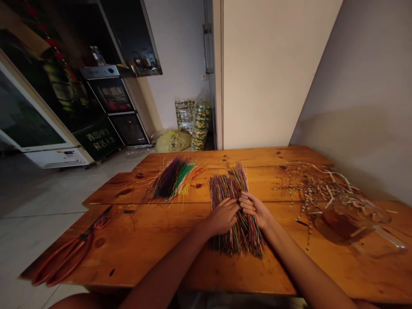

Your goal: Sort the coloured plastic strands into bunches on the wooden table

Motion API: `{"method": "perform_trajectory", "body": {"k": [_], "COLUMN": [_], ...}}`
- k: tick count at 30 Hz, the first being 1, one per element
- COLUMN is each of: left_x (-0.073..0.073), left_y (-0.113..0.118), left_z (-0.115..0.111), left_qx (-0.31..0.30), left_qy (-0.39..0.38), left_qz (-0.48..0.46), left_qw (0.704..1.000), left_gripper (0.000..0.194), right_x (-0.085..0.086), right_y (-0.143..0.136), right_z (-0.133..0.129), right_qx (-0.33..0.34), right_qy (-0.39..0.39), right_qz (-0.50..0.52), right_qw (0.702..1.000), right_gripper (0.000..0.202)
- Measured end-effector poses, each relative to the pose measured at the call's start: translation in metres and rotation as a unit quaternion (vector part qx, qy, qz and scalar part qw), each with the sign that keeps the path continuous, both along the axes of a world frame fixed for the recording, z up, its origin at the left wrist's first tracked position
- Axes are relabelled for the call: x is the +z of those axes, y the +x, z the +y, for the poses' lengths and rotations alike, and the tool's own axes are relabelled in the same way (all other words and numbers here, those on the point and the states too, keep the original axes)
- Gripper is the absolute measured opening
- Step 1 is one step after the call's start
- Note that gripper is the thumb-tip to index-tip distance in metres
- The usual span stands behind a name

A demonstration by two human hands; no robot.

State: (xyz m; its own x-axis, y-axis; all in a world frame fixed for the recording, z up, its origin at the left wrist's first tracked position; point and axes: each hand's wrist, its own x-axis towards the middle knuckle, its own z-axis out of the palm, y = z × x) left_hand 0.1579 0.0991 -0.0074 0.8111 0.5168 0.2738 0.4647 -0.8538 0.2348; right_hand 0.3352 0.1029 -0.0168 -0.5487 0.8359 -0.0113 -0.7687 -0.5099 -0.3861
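Two bundles of thin multicoloured wires lie side by side on the wooden table, their strands running away from me. My right hand (254, 209) is closed around the narrower right bundle (241, 174), which stretches past it at both ends. Over the wider left bundle (222, 185) lies my left hand (225, 215). Its fingers are pressed together and their tips meet those of my right hand. Whatever is between the left fingertips is too small to make out. Farther left sits a loose pile of wires (175, 178), coloured purple, green, orange and yellow.
Red-handled scissors (75, 253) lie on the left of the wooden table (154, 244). At the right are striped wire scraps (305, 189) and a clear glass pitcher (350, 221) with brown liquid. Wrapped rolls (201, 124) and a yellowish bag (174, 140) stand on the floor beyond.
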Motion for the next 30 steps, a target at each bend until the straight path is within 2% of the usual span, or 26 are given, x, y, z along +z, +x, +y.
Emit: {"method": "perform_trajectory", "body": {"k": [6,10,16,20,26,30], "left_x": [0.002,0.008,0.012,0.012,0.01,0.008], "left_y": [0.0,0.002,0.005,0.004,0.004,0.002], "left_z": [0.007,0.009,0.012,0.012,0.012,0.011], "left_qx": [-0.027,-0.072,-0.107,-0.109,-0.105,-0.096], "left_qy": [0.029,0.054,0.051,0.039,0.029,0.009], "left_qz": [0.059,0.074,0.061,0.04,0.029,0.023], "left_qw": [0.997,0.993,0.991,0.992,0.994,0.995], "left_gripper": [0.031,0.031,0.034,0.034,0.032,0.03], "right_x": [-0.012,-0.004,0.025,0.045,0.084,0.109], "right_y": [0.002,0.007,0.023,0.032,0.054,0.07], "right_z": [0.0,-0.004,-0.012,-0.018,-0.032,-0.045], "right_qx": [-0.003,-0.003,-0.015,-0.033,-0.109,-0.155], "right_qy": [0.005,0.007,0.014,0.021,0.052,0.05], "right_qz": [0.007,0.004,-0.007,-0.015,-0.052,-0.039], "right_qw": [1.0,1.0,1.0,0.999,0.991,0.986], "right_gripper": [0.033,0.033,0.033,0.031,0.028,0.03]}}
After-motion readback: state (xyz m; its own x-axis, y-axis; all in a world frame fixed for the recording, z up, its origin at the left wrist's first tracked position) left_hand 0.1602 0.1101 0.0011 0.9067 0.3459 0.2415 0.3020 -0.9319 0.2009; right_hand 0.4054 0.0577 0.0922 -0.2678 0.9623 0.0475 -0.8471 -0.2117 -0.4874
